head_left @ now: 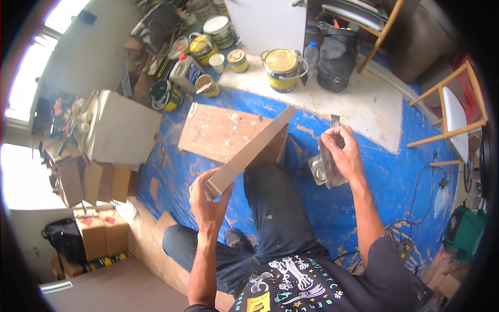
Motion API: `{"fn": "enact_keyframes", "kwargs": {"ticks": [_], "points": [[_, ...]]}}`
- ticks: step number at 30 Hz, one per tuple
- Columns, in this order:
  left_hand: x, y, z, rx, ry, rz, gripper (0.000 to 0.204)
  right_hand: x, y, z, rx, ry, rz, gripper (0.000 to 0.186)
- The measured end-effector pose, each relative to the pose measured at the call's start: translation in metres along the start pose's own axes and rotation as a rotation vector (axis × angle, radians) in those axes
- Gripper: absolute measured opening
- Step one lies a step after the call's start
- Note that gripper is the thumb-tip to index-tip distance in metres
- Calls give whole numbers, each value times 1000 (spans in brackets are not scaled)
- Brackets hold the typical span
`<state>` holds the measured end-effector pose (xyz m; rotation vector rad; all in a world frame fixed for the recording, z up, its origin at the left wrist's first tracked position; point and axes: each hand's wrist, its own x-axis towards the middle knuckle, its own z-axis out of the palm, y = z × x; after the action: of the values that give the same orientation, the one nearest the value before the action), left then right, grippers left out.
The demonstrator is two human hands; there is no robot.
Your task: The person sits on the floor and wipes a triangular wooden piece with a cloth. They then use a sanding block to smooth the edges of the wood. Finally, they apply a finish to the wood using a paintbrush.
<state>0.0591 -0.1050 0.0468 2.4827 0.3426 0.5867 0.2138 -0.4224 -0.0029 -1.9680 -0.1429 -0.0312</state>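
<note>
Over a blue plastic sheet (390,192) spread on the floor, the person sits or crouches in dark, paint-flecked trousers (275,208), both hands raised and apart. The left hand (208,203) clasps the near end of a long, pale wooden strip (254,148), thumb along one edge and fingers along the other. The strip slants away to the upper right, its far end above a low plywood box (218,127) with a scuffed, speckled face. The right hand (342,148) pinches a flat grey metal scraper (335,120), thumb against it and fingers curled behind, well apart from the strip. Just beside and below this hand is a squarish silvery metal object (316,170); its exact kind I cannot tell.

Beyond the box stand a yellow lidded bucket (282,73), a blue-capped bottle (311,53) and a white jug with a red cap (185,74). At the right is a wooden-framed chair (457,125); at the left, cardboard boxes (101,236).
</note>
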Motion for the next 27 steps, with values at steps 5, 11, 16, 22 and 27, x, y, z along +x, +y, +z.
{"fn": "enact_keyframes", "kwargs": {"ticks": [5, 11, 16, 22, 27], "points": [[7, 4, 6, -41, -24, -90, 51, -38, -27, 38, 15, -213, -147, 23], [16, 4, 8, -92, -72, -166, 53, -74, -106, 93, -82, -557, -537, 89], [19, 0, 0, -25, -52, -146, 54, 5, -49, 92, -491, -682, -225, 99], [21, 2, 2, -22, -47, -150, 54, 122, 135, 97, -126, -317, 187, 53], [21, 0, 7, -12, -38, -137, 54, 145, 185, 96, 158, -122, 443, 39]]}}
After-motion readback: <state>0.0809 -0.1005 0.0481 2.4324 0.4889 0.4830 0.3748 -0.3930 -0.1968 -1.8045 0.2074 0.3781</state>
